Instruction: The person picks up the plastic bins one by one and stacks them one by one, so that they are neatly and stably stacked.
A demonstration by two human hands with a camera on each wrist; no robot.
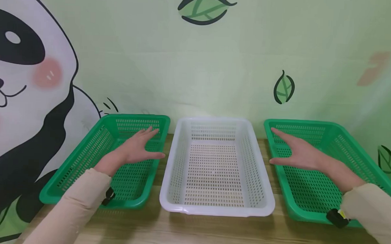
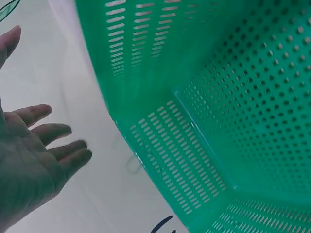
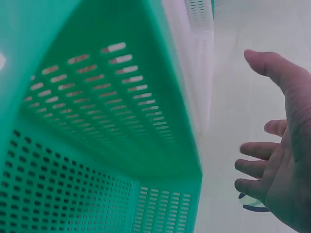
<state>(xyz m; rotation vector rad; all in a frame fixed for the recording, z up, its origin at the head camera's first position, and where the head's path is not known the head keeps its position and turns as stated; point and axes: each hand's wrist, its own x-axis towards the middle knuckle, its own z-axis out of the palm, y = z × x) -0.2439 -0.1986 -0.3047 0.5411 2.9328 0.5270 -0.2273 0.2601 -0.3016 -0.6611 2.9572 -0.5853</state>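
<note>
My left hand [image 1: 134, 146] hovers above the left green basket [image 1: 144, 202], fingers spread and thumb pointing toward the middle. Over the right green basket [image 1: 312, 216] my right hand [image 1: 299, 152] is held the same way, its thumb and fingers apart. Between the two stands a white basket [image 1: 216, 210] with slotted walls and a perforated floor. Neither hand holds anything. In the left wrist view the left palm [image 2: 29, 160] shows beside the green basket wall [image 2: 170, 160]. The right wrist view shows the right hand [image 3: 282, 160] with fingers extended beside the other green basket's wall [image 3: 165, 121].
All three baskets sit side by side on a wooden table [image 1: 191, 233]. Behind them hangs a pale green backdrop [image 1: 229, 76] with a printed panda [image 1: 32, 76] and leaves. A small black device [image 1: 337, 217] is at the right wrist, another [image 1: 108, 197] at the left.
</note>
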